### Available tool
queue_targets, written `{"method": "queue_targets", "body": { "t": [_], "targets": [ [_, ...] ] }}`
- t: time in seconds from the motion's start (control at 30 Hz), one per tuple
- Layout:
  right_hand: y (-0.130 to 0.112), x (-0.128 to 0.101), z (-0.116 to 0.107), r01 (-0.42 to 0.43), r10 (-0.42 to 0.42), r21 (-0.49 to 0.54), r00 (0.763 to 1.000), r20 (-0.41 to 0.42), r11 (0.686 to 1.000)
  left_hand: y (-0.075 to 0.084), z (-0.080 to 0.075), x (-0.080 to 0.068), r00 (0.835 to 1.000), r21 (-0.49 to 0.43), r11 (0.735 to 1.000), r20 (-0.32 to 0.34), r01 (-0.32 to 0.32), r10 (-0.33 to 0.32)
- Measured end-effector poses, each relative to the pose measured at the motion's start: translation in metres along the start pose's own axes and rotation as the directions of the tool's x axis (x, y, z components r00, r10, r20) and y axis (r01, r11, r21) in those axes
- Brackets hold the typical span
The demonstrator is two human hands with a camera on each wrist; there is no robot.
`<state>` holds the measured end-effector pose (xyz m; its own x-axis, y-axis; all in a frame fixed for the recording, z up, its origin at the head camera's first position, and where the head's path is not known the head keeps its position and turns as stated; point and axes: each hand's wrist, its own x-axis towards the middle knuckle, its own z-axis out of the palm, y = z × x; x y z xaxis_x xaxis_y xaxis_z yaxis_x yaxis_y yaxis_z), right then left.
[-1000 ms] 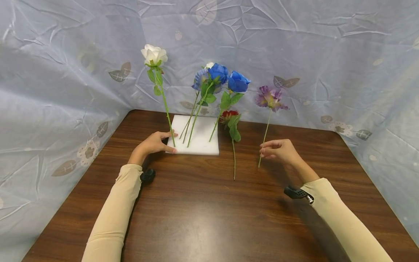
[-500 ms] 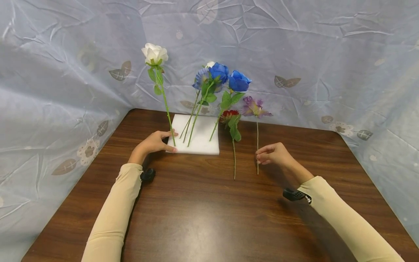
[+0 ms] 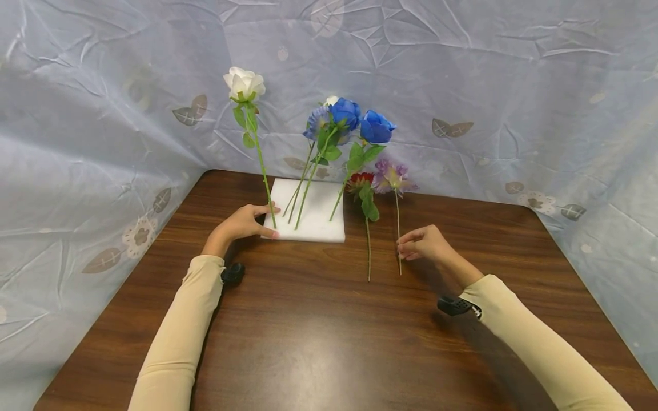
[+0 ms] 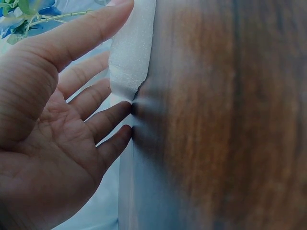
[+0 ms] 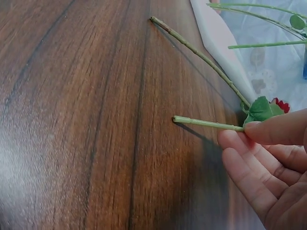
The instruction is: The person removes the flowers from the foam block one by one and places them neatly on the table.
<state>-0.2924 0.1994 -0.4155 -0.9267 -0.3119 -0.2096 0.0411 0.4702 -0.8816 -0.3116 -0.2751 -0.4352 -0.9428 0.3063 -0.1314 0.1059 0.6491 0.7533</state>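
Observation:
My right hand (image 3: 425,244) pinches the lower stem of a purple artificial flower (image 3: 393,178) between thumb and fingers. Below the grip, the cut stem end (image 5: 184,119) sits close to the tabletop; whether it touches is unclear. A red flower (image 3: 361,181) with green leaves lies just left of it. My left hand (image 3: 240,224) rests at the left edge of a white foam block (image 3: 321,231), its thumb and fingers extended. Standing in the foam are a white rose (image 3: 244,84), two blue roses (image 3: 377,127) and a pale blue flower (image 3: 317,123). Another white bloom is mostly hidden behind them.
Both forearms stretch over a dark brown wooden table (image 3: 308,331). Behind and beside it hangs a wrinkled grey-blue patterned cloth (image 3: 514,103), close to the flower heads. The table's back edge runs just behind the foam.
My right hand has brought the purple flower leftward and down, so its head is now beside the red flower. My left hand has stayed at the foam.

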Motion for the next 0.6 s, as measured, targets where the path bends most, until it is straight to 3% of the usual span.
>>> {"method": "queue_targets", "body": {
  "t": [0.6],
  "targets": [
    [-0.001, 0.008, 0.013, -0.050, 0.049, 0.010, 0.999, 0.022, 0.999, 0.000, 0.000, -0.001, 1.000, 0.000, 1.000, 0.000, 0.003, -0.003]
  ]
}}
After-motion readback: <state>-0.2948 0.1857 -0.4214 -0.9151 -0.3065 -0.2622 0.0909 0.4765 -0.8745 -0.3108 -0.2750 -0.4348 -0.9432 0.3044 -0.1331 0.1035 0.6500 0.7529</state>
